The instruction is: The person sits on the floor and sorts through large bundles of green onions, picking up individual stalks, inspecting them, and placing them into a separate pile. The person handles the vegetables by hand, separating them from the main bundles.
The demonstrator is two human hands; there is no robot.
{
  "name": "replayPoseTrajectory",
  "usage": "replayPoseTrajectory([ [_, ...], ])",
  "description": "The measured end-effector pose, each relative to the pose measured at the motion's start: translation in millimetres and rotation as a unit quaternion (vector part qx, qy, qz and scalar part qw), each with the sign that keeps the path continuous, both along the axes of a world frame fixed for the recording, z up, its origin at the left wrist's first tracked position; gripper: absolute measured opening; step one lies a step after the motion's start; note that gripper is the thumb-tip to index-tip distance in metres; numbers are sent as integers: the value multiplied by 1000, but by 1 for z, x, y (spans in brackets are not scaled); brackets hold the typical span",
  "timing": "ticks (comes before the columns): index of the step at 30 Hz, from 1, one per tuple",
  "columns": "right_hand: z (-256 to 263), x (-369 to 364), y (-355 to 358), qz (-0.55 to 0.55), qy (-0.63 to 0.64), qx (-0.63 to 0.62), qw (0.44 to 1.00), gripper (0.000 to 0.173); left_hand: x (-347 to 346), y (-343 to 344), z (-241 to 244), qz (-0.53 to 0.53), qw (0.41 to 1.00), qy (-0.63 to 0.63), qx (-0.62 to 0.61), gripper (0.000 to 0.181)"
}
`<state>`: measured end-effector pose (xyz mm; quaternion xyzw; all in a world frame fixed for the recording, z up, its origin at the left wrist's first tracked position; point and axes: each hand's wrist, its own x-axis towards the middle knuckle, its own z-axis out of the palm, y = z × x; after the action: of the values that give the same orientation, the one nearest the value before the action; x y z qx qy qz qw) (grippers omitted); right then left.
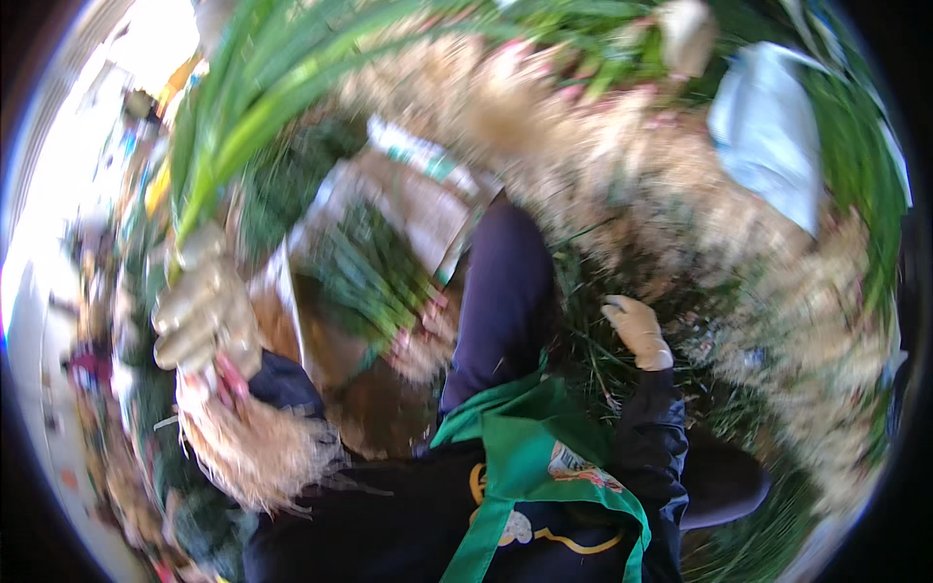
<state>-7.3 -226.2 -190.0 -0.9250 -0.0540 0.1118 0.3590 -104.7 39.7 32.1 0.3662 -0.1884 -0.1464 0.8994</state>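
Observation:
My left hand (208,302), in a pale rubber glove, is closed around a bunch of spring onions (255,444) on the left. Its pinkish bulbs and shaggy roots hang below the fist, and long green leaves arch up from it. Lower right, my right hand (638,331) wears a light glove and hovers over or rests among dark green leaf scraps (587,350); contact is unclear. Nothing shows in its slightly parted fingers. Between my left hand and my knee, a trimmed bunch of spring onions (372,270) lies in a worn, open paper sack (415,193).
A broad heap of rooted spring onions (605,157) curves around the front and right. On it lies a pale blue plastic sheet or bag (765,124). A blurred glove-like shape (685,36) shows at the top. My bent knee (506,277) stands beside the sack.

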Motion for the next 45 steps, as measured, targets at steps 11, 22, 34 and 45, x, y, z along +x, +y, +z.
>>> replayPoseTrajectory([
  [11,-66,-24,6,25,199,-24,979,35,-58,267,-59,469,800,260,269,29],
  [22,-85,-62,-8,-74,286,-29,955,34,-60,328,-451,293,789,522,138,20],
  [34,-81,-51,40,-53,243,-59,967,28,-100,336,-477,448,738,500,66,18],
  [45,6,-9,34,-95,-93,-63,989,23,9,303,-341,634,630,144,425,34],
])
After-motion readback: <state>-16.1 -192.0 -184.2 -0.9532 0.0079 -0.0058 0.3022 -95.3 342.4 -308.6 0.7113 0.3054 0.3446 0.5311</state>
